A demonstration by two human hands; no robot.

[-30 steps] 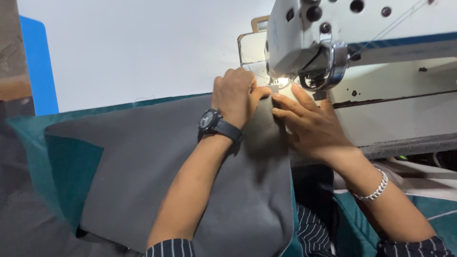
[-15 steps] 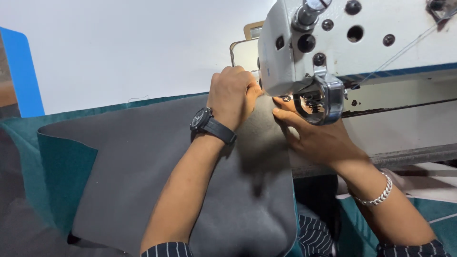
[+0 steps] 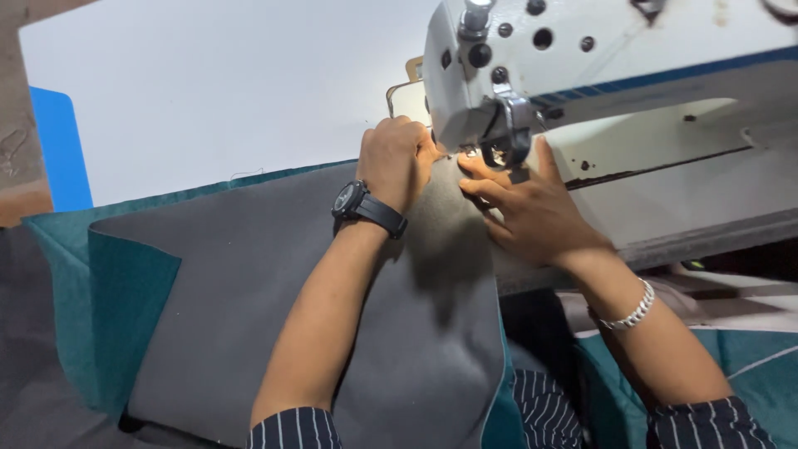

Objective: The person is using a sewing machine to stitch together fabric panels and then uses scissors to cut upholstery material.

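Observation:
A large grey fabric panel (image 3: 249, 291) with a teal layer (image 3: 125, 299) under it lies across the sewing table. My left hand (image 3: 397, 162), with a black watch on its wrist, is curled on the fabric's far edge just left of the presser foot (image 3: 499, 154). My right hand (image 3: 524, 212), a silver bracelet on its wrist, presses the fabric flat under and in front of the white sewing machine head (image 3: 582, 58). The needle itself is hidden behind the machine's guard.
The white table top (image 3: 233, 91) stretches to the far left, with a blue panel (image 3: 58, 150) at its left edge. The machine's bed and arm (image 3: 690, 183) fill the right side. More teal cloth (image 3: 748, 357) hangs low at the right.
My view has shifted, so the machine sits further left and lower in the frame. Both hands stay at the presser foot, with the right hand's fingers spread a little flatter on the fabric.

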